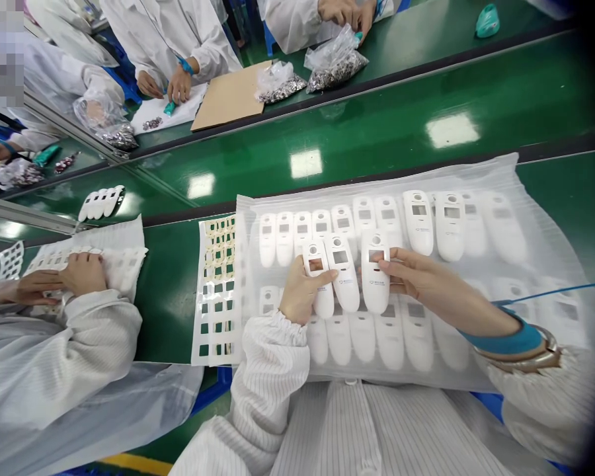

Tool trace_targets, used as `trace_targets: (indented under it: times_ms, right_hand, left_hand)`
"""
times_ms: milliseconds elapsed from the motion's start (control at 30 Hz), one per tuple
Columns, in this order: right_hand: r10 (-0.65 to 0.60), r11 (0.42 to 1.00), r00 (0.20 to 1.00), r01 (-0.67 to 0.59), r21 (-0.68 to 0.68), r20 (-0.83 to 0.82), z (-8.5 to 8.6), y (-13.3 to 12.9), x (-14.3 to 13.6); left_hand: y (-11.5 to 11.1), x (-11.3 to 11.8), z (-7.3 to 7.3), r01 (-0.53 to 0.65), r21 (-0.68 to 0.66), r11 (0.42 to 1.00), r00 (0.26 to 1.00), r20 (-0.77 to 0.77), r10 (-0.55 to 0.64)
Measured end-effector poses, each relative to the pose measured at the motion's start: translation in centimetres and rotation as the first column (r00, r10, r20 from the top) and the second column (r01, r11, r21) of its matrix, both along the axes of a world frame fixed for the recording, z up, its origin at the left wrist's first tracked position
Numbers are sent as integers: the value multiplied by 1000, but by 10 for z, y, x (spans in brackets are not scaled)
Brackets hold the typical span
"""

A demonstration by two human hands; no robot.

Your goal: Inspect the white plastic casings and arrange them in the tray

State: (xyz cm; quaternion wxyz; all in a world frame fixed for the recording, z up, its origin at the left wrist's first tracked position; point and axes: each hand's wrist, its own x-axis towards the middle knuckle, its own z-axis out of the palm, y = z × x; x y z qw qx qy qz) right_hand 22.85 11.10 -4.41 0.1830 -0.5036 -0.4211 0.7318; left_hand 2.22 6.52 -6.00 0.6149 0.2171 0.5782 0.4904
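- Head view: the left hand [302, 291] has its fingers curled round a white plastic casing [318, 277], thumb pressed across the small window near the casing's top.
- Right hand [416, 281] reaches in from the right with fingers stretched out; the fingertips [384, 266] touch the window of a second white casing [375, 281]. Whether the thumb grips underneath is hard to tell, as it is hidden.
- A third casing [343, 281] lies between those two, touching both.
- All three rest on top of a translucent foam sheet [500, 178] that covers rows of more white casings, which show dimly through it.
- Just left of the sheet lies a white sticker backing sheet [217, 291] with a grid of square cut-outs, flat on the green surface [377, 125].
- A blue wrist strap [506, 342] circles the right wrist.
- At the left, another person's hands [64, 277] rest on a white padded sheet.
- Across the belt, other workers' hands [171, 86] handle small parts beside clear bags [334, 63] and a piece of cardboard [231, 96].
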Motion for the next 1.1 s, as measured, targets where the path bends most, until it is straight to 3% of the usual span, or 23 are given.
trace_targets:
  times_ms: [200,333,567,800,1100]
  right_hand:
    - [-16,1000,996,14,-23,-82,18,-2,-5]
    - [-21,999,997,18,-29,-80,22,-2,-7]
    - [52,999,994,-53,-11,-95,26,0,-11]
    - [73,997,996,-73,2,-58,30,2,-16]
    - [67,997,997,-68,-32,-24,35,-1,-20]
  left_hand:
    - [-3,-2,28,16,51,999,991,129,-22]
    - [-5,-1,39,8,53,999,990,142,-16]
    - [-8,-1,45,13,50,999,986,165,-21]
    - [-8,1,53,-59,-3,998,961,270,57]
    - [-9,1,57,5,16,1000,945,328,-11]
